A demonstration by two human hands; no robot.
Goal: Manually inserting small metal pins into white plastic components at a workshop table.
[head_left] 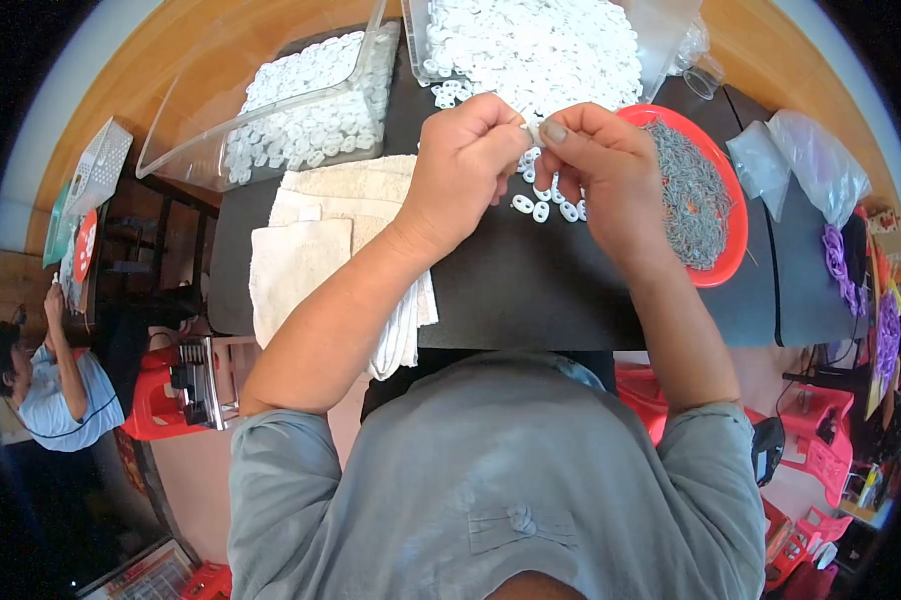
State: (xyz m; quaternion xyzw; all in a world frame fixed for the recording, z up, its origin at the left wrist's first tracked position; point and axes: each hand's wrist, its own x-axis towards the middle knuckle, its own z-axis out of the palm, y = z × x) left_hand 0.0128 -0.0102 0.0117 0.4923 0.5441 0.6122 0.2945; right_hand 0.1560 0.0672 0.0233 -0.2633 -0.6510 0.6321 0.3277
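Your left hand (461, 160) is curled with its thumb and forefinger pressed together, and your right hand (619, 165) meets it in a pinch; between the fingertips sits what looks like a small white piece (532, 130), mostly hidden. Just below your hands, a few loose white links (541, 211) with paired holes lie on the dark table (531, 290). Beyond them, a clear bin (671, 40) holds a big heap of similar pieces, so plenty seems left. On your left, a clear tub (186, 135) holds many more; whether those are done, you can't tell from here. On your right, the red bowl (737, 240) is well stocked with thin grey bits (696, 190). Folded cloths (301, 255) lie beside your left forearm
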